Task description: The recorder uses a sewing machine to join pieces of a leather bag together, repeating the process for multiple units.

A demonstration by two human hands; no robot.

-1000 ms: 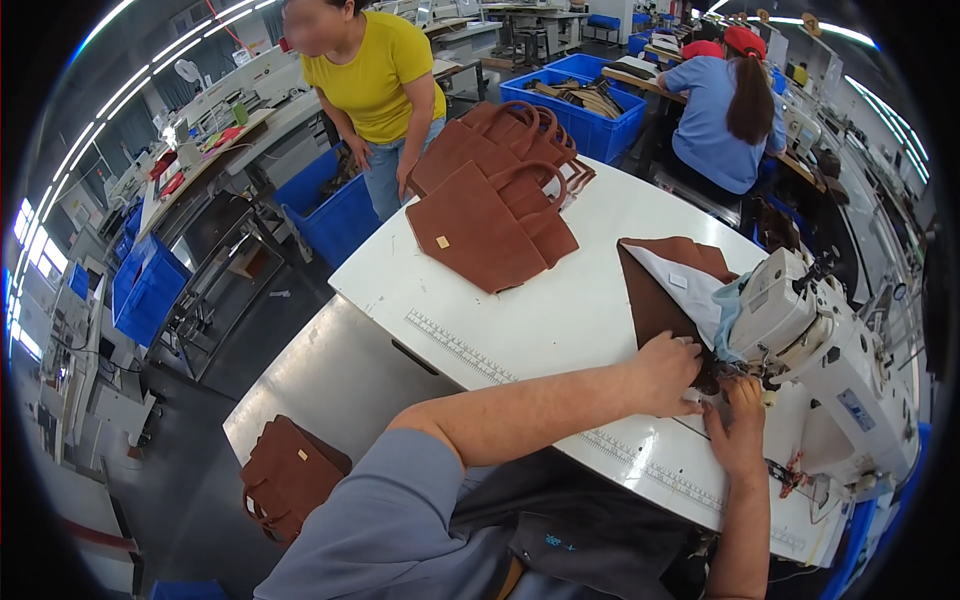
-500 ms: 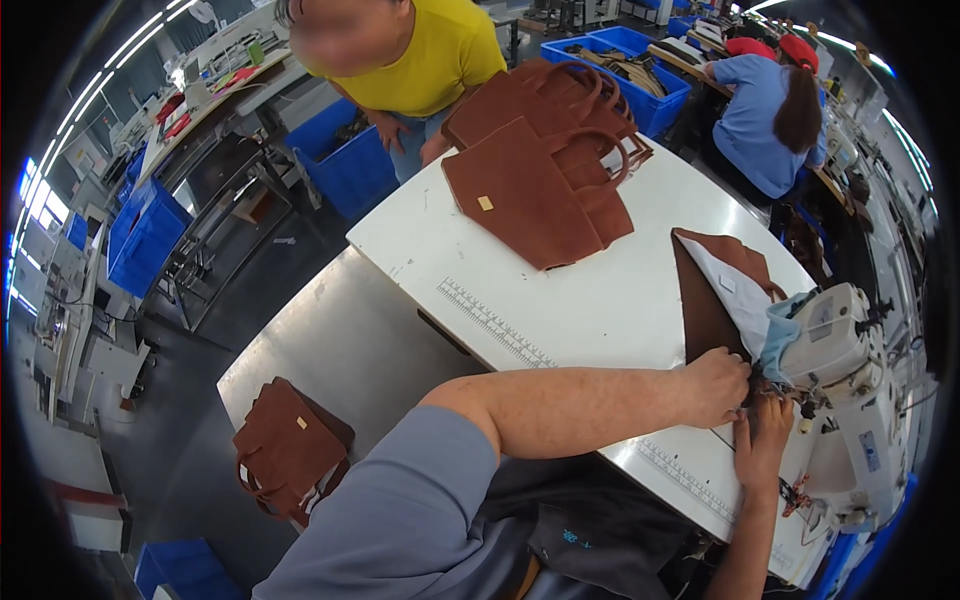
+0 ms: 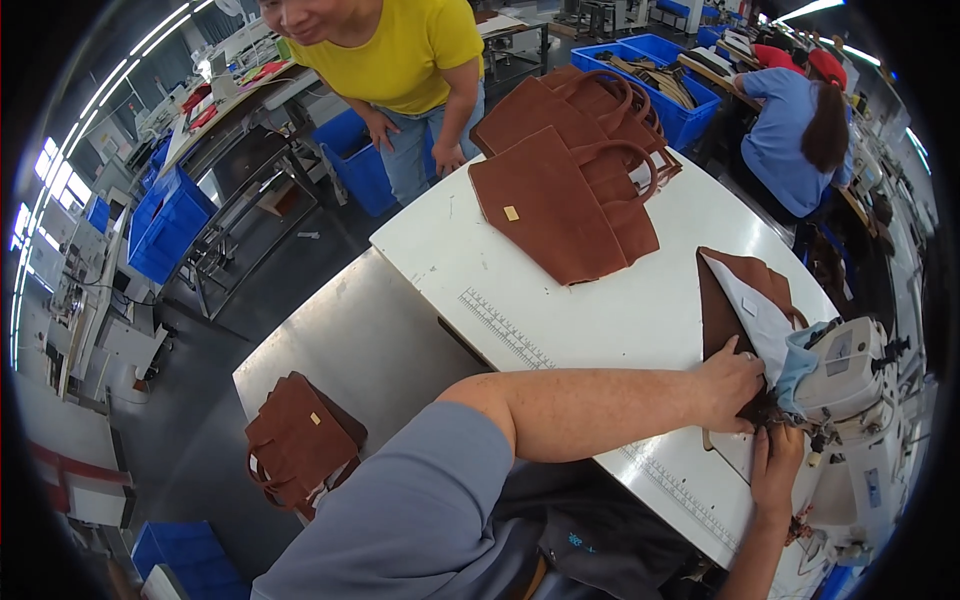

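Note:
An unfinished brown bag [image 3: 716, 300] with a white lining [image 3: 757, 322] lies on the white table, its near edge at the sewing machine [image 3: 850, 375]. My left hand [image 3: 728, 386] rests on the dark brown material, fingers stretched out and apart, a ring on one. Beside the machine head, my right hand [image 3: 776, 468] is closed at the near edge of the bag; its fingertips are partly hidden. A light blue cloth [image 3: 800, 365] hangs on the machine, just beyond my hands. The needle area is hidden.
Several brown handbags [image 3: 570, 215] are piled on the white table [image 3: 590, 330]. More brown bags [image 3: 305, 440] lie on a lower metal surface [image 3: 330, 320] at left. Across the table stands a person in a yellow shirt [image 3: 400, 55]. Blue bins [image 3: 690, 115] stand behind.
The whole view has shifted slightly. My left hand has gone from a bent, closed shape to stretched fingers on the bag. My right hand stays beside the machine.

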